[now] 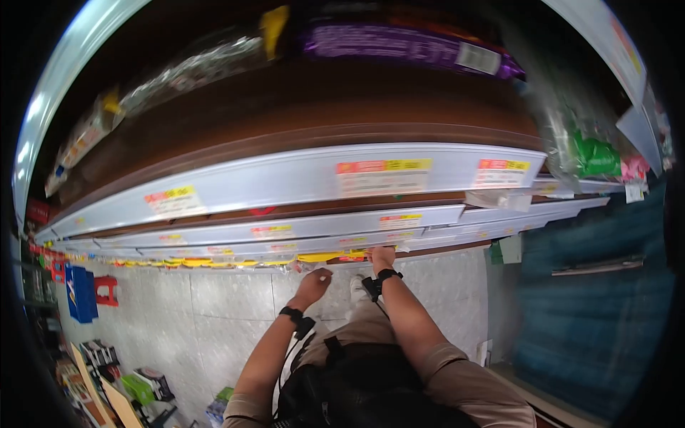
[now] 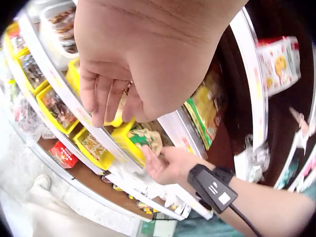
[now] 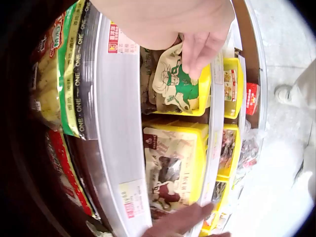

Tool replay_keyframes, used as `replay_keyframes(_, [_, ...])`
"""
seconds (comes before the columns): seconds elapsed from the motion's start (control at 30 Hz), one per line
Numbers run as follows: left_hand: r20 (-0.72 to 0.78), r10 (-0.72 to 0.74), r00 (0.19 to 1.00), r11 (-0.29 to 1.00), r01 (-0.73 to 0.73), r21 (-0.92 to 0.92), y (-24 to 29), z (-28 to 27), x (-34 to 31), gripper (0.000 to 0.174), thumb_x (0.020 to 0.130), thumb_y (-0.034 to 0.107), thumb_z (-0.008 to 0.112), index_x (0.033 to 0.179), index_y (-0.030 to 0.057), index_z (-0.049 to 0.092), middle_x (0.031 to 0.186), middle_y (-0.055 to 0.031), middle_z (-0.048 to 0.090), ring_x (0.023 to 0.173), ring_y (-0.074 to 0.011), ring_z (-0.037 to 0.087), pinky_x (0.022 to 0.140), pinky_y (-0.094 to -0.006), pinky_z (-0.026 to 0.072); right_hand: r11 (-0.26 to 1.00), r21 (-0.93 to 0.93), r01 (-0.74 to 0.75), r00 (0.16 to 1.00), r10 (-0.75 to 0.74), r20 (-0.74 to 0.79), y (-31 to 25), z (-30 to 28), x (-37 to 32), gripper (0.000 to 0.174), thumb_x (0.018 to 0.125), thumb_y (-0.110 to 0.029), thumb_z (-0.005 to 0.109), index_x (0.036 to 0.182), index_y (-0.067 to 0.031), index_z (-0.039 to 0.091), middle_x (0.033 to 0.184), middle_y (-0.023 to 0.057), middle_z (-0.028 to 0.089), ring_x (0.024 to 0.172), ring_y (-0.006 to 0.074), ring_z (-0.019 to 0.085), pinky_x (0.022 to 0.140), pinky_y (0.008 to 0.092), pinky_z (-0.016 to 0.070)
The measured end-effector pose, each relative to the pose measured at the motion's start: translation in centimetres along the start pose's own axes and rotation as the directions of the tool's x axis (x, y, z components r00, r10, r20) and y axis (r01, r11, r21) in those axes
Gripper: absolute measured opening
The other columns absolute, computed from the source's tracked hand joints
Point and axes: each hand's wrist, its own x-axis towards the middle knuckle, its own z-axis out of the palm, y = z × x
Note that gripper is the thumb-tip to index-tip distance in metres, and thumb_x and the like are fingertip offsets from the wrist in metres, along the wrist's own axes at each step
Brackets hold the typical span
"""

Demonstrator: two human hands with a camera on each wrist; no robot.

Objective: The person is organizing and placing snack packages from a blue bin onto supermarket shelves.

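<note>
Now right hand [image 3: 197,29], fingers nearly straight, touches the green-printed pouch [image 3: 173,86] standing in a yellow bin [image 3: 206,96] low on the shelving. The left hand [image 2: 148,59], relaxed, hovers at the shelf rail [image 2: 54,79]. Seemingly the reaching step; lifting calls for a pinch.

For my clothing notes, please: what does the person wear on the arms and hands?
The left hand and right hand are bare, without gloves. Each wrist carries a black strap with a black box-shaped unit; the right one shows white labels and a thin black cable. Forearms are uncovered; short beige sleeves cover the upper arms.
</note>
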Motion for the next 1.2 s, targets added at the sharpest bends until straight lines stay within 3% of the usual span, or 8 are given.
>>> replay_keyframes(0.17, [-0.079, -0.509, 0.857, 0.694, 0.354, -0.627, -15.9, -1.8, -13.7, 0.02, 0.095, 0.013, 0.055, 0.106, 0.0004, 0.065, 0.092, -0.0091, 0.07, 0.073, -0.0135, 0.064, 0.061, -0.0257, 0.0507, 0.959, 0.06, -0.275, 0.932, 0.251, 0.261, -1.7, -0.2, -4.8, 0.031, 0.095, -0.029, 0.058, 0.105, 0.0005, 0.056, 0.082, 0.0173, 0.07, 0.062, 0.0239, 0.07, 0.039, 0.027, 0.0451])
replay_keyframes(0.33, [0.045, -0.874, 0.485, 0.168, 0.387, -0.906, -33.8, 1.8, -38.0, 0.015, 0.087, 0.014, 0.054, 0.093, 0.0025, 0.062, 0.079, -0.0116, 0.064, 0.065, -0.0206, 0.062, 0.052, -0.032, 0.0498, 0.998, 0.005, -0.069, 0.993, 0.068, 0.092, 0.7, 2.5, -2.7, 0.024, 0.096, -0.019, 0.057, 0.108, 0.0023, 0.056, 0.082, 0.0145, 0.067, 0.058, 0.0218, 0.068, 0.041, 0.0268, 0.0488])
replay_keyframes(0.37, [0.05, -0.982, 0.182, 0.046, 0.49, -0.87, -31.9, 1.7, -40.8, 0.016, 0.088, 0.015, 0.052, 0.095, 0.0031, 0.06, 0.079, -0.0126, 0.064, 0.063, -0.0216, 0.062, 0.05, -0.0326, 0.0486, 0.997, -0.025, -0.067, 0.993, 0.069, 0.1, 0.8, 3.0, -2.9, 0.022, 0.096, -0.021, 0.057, 0.105, -0.0009, 0.057, 0.08, 0.0124, 0.067, 0.058, 0.0214, 0.067, 0.042, 0.0267, 0.0498])
replay_keyframes(0.47, [0.119, -0.992, -0.028, -0.121, 0.364, -0.923, -32.4, 2.1, -48.7, 0.032, 0.09, 0.021, 0.046, 0.111, 0.0004, 0.057, 0.086, -0.0159, 0.068, 0.06, -0.0257, 0.062, 0.05, -0.0399, 0.0494, 0.988, -0.11, -0.107, 0.981, 0.123, 0.151, 2.0, 2.9, -1.9, 0.02, 0.097, -0.03, 0.056, 0.096, -0.0097, 0.057, 0.074, 0.0069, 0.065, 0.053, 0.018, 0.063, 0.041, 0.0264, 0.0467])
replay_keyframes(0.53, [0.158, -0.987, 0.033, -0.152, 0.153, -0.977, -33.1, 3.3, -51.0, 0.035, 0.09, 0.021, 0.047, 0.115, -0.0007, 0.057, 0.089, -0.0172, 0.069, 0.06, -0.0265, 0.064, 0.049, -0.0381, 0.0491, 0.807, -0.506, 0.304, 0.93, -0.137, 0.341, 3.6, 2.8, 1.0, 0.035, 0.096, -0.044, 0.052, 0.086, -0.011, 0.056, 0.066, 0.0052, 0.062, 0.049, 0.0151, 0.059, 0.04, 0.0263, 0.041])
replay_keyframes(0.8, [-0.091, -0.971, 0.222, 0.136, 0.2, -0.97, -35.4, -1.5, -52.1, 0.026, 0.092, 0.024, 0.052, 0.108, 0.0061, 0.064, 0.088, -0.011, 0.072, 0.065, -0.0188, 0.066, 0.055, -0.0295, 0.0484, 0.962, -0.269, 0.043, 0.999, -0.042, 0.01, 8.0, 0.3, -12.7, 0.049, 0.093, -0.05, 0.051, 0.088, -0.0024, 0.065, 0.07, 0.0087, 0.062, 0.053, 0.0164, 0.055, 0.042, 0.0304, 0.0435])
replay_keyframes(1.13, [0.037, -0.955, 0.293, 0.001, 0.13, -0.991, -46.6, -7.3, -58.4, 0.031, 0.092, 0.022, 0.05, 0.115, 0.0032, 0.059, 0.09, -0.0152, 0.071, 0.059, -0.0214, 0.065, 0.044, -0.0265, 0.0458, 0.906, -0.292, 0.306, 0.937, -0.341, -0.075, 7.9, -1.3, -13.1, 0.041, 0.095, -0.035, 0.056, 0.118, -0.0017, 0.059, 0.09, 0.0128, 0.066, 0.07, 0.0251, 0.068, 0.054, 0.0352, 0.0521])
replay_keyframes(1.2, [0.135, -0.965, 0.225, -0.094, 0.183, -0.979, -46.3, -8.4, -58.3, 0.031, 0.093, 0.021, 0.048, 0.115, 0.0028, 0.058, 0.091, -0.0163, 0.07, 0.059, -0.0224, 0.065, 0.042, -0.0271, 0.0455, 0.437, -0.7, 0.565, 0.724, -0.67, 0.165, 8.3, -3.0, -8.5, 0.044, 0.094, -0.032, 0.058, 0.125, -0.0009, 0.057, 0.101, 0.0184, 0.068, 0.092, 0.032, 0.067, 0.078, 0.0394, 0.0537])
